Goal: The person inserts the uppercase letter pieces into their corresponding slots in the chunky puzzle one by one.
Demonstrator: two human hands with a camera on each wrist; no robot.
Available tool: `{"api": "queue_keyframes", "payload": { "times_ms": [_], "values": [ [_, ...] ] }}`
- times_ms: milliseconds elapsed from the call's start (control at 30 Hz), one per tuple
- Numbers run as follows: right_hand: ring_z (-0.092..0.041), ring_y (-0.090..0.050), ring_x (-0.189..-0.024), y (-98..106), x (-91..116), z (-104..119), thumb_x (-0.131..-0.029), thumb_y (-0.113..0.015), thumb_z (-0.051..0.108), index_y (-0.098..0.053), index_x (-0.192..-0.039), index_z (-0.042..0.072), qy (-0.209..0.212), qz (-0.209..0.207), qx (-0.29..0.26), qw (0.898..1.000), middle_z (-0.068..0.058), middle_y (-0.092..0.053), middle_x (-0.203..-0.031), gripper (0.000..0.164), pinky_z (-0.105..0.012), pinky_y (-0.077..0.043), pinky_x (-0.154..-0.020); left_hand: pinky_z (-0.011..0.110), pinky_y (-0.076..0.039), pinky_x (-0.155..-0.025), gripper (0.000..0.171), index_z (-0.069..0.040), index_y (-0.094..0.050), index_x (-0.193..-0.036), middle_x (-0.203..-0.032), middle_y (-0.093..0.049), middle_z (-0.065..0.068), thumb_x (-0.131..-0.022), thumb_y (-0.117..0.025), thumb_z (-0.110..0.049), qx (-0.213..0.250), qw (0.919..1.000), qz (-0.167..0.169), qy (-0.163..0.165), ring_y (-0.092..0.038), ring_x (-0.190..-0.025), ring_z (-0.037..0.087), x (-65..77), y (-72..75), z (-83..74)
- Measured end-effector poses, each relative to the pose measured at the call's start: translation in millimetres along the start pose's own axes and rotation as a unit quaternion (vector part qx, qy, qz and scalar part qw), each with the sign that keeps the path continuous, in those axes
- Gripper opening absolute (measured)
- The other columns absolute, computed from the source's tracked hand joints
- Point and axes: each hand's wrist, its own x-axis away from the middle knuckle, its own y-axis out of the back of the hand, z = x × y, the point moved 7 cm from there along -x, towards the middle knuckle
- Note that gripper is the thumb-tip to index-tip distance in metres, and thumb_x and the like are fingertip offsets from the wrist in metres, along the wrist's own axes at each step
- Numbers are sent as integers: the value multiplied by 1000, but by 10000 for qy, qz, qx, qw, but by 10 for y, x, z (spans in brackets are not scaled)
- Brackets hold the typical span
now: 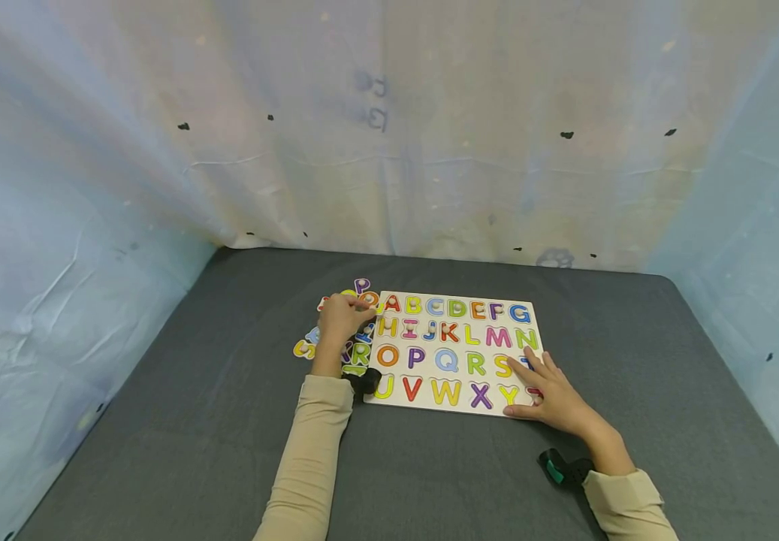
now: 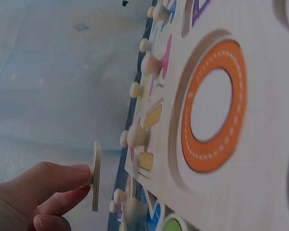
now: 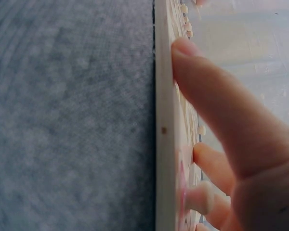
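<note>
My left hand [image 1: 342,323] is just off the board's upper left edge. It pinches the knob of a thin wooden letter piece [image 2: 96,175], seen edge-on in the left wrist view, so its letter is hidden there. The white alphabet puzzle board [image 1: 431,373] lies flat on the grey surface. Knobbed letters fill its top row and H to K of the second; an orange O recess [image 2: 214,106] looms large in the left wrist view. My right hand [image 1: 551,394] rests spread on the board's lower right corner, thumb at the front edge, beside a wooden knob [image 3: 201,197].
Loose letter pieces lie heaped left of the board, among them a purple P [image 1: 362,285], a green R [image 1: 360,354] and a yellow piece [image 1: 304,349]. Some are hidden by my left hand and wrist. Pale curtains [image 1: 470,150] enclose the grey surface [image 1: 213,421] behind and at both sides.
</note>
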Motion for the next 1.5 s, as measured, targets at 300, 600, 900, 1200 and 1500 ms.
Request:
{"api": "queue_keyframes", "payload": {
  "times_ms": [300,600,900,1200,1500],
  "values": [
    [-64,-10,-139,-8,7,-14,-73,-80,40,-42,-145,6,-70,50,-17,10000,-33,-20,-155,89,-76,-16,-105,23,-36,-55,19,-15,-79,-96,-105,-73,10,-83,-75,-27,199,9993,29,-303,-65,-85,23,68,-45,-186],
    [-63,-8,-140,22,7,2,-72,-80,40,-41,-145,6,-96,66,-91,9999,-33,-19,-155,89,-75,-12,-108,21,-27,-52,16,-11,-79,-93,-89,-68,9,-82,-75,-21,421,9951,143,-886,-41,-62,10,133,-155,-420],
    [-63,-10,-140,26,12,27,-71,-82,38,-42,-145,7,-29,31,-5,10000,-33,-21,-155,90,-74,-15,-107,22,-24,-52,13,-13,-79,-92,-73,-54,0,-83,-73,-21,494,9889,605,-1266,-37,-60,10,211,-412,-635],
    [-63,-8,-140,12,10,-2,-72,-81,40,-41,-146,6,-107,39,-80,9999,-32,-19,-156,90,-75,-13,-107,21,-23,-53,17,-12,-78,-97,-61,-34,-5,-86,-72,-22,561,9661,1514,-2012,-30,-54,9,245,-650,-920],
    [-64,-11,-139,15,8,37,-72,-81,39,-42,-145,6,-26,10,2,10000,-33,-22,-154,89,-75,-16,-107,19,-31,-60,14,-14,-78,-96,-79,-59,-2,-87,-71,-23,403,9378,2459,-2418,-39,-65,9,234,-982,-1152]
  ]
}}
